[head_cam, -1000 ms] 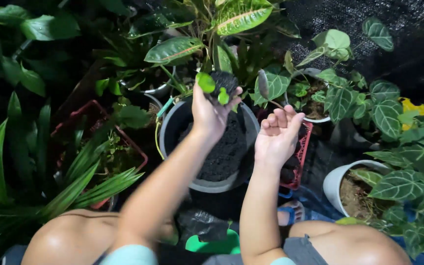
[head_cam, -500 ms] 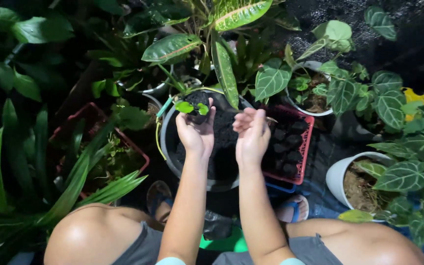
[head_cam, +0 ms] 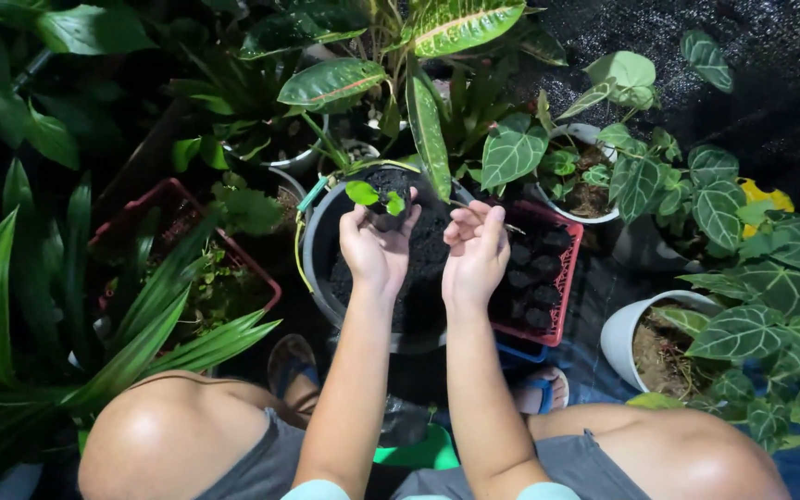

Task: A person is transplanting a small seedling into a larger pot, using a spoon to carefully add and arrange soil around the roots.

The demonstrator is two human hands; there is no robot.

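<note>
While left grip (head_cam: 377,243) stays clasping seedling (head_cam: 377,196) | right grip (head_cam: 476,250) cupped, released, unmoved

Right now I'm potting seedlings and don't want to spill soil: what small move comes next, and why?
Probably bring the right hand in to steady the small black pot. The left hand alone holds it, seedling upright, above the grey soil tub.

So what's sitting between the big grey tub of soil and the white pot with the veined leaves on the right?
In the head view, a red tray of small black pots lies between the grey tub and the white pot.
</note>
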